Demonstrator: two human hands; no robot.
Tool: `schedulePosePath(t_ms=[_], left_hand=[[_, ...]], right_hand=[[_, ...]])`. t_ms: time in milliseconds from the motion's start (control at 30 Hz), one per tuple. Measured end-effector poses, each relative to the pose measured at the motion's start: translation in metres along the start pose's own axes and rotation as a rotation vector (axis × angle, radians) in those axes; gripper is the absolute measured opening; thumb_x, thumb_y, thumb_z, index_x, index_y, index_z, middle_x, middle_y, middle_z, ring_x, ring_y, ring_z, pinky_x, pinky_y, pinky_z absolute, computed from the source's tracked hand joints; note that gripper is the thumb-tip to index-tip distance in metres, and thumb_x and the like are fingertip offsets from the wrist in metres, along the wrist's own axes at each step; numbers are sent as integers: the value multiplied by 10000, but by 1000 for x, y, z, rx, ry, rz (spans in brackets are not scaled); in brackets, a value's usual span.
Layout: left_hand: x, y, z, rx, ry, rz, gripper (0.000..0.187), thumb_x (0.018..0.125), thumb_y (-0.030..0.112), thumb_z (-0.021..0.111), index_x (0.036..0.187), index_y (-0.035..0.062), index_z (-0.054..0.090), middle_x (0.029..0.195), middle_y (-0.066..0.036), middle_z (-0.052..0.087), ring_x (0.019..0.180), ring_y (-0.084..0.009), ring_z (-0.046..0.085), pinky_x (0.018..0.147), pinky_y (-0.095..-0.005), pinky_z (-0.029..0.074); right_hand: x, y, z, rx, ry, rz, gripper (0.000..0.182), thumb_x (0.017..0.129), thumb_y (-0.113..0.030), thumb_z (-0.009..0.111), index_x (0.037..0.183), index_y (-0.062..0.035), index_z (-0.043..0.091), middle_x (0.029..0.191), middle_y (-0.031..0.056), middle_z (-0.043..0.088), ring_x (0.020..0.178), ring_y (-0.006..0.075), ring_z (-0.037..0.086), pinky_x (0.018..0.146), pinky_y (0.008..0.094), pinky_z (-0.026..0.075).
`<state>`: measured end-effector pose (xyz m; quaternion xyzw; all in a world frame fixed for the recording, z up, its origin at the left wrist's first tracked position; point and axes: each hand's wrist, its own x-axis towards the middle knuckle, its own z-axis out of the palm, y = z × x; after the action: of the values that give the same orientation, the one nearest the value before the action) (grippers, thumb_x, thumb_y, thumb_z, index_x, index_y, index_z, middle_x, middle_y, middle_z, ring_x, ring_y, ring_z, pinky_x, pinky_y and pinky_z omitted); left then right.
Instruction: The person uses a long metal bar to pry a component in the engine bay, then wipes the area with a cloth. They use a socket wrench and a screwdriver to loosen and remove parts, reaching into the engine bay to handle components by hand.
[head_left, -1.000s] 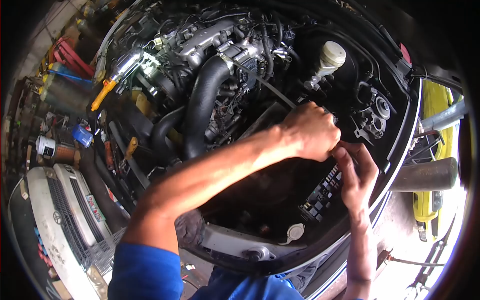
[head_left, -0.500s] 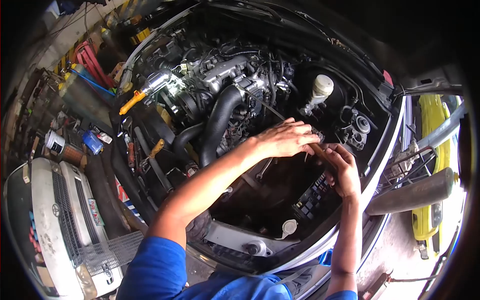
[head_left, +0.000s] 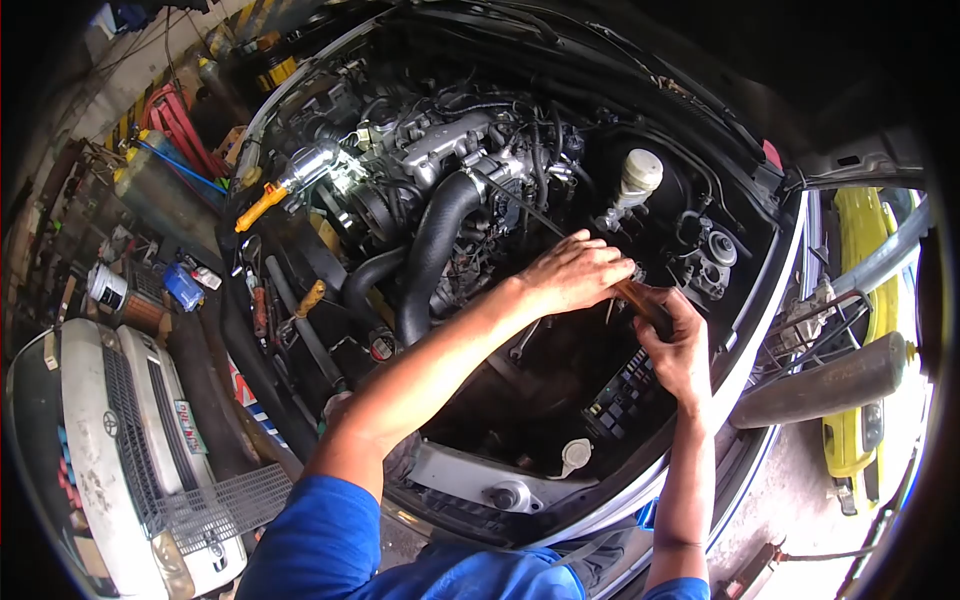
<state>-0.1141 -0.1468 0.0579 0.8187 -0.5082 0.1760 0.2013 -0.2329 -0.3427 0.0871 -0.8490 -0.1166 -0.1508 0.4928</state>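
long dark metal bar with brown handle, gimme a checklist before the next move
- Right hand around the brown handle: ok
- Full hold by left hand at the handle's front end: cannot tell, underside hidden
- Far tip of long dark metal bar seated beside thick black curved hose: cannot tell
- White round-capped reservoir clear of the bar: ok
- Orange-handled work lamp lit toward silver-and-black engine: ok
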Motion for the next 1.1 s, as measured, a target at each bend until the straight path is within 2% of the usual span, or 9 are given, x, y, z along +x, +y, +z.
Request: schedulePosePath(t_ms=[133, 333, 633, 1100], left_hand=[[-2, 0, 3, -7, 70, 20, 304, 876, 238, 789, 1115, 100, 660, 1046, -42, 689, 1036, -240, 673, 929, -420, 494], [-1, 1, 8, -40, 130, 18, 267, 864, 232, 798, 1055, 108, 659, 1010, -28, 679, 1001, -232, 673, 911, -418, 503], [0, -1, 5, -31, 168, 41, 269, 833, 222, 820, 1019, 111, 660, 956, -18, 659, 964, -228, 676, 863, -401, 527], [1, -1, 8, -45, 218, 36, 249, 795, 157, 820, 956, 99, 640, 902, -31, 628, 889, -248, 681, 807, -399, 557]], right_hand=[[1, -6, -3, -140, 1, -68, 345, 803, 48, 682, 1141, -15, 712, 870, 119, 632, 776, 266, 662, 742, 339, 531], [1, -12, -4, -159, 11, -89, 350, 792, 55, 670, 1130, -17, 729, 871, 118, 626, 780, 254, 668, 737, 336, 536], [0, -12, -3, -191, -3, -109, 395, 778, 63, 668, 1156, -30, 735, 906, 125, 621, 807, 276, 669, 751, 345, 543], [-1, -12, -2, -312, -17, -170, 489, 759, 81, 687, 1196, -129, 756, 926, 107, 609, 839, 297, 663, 762, 387, 555]])
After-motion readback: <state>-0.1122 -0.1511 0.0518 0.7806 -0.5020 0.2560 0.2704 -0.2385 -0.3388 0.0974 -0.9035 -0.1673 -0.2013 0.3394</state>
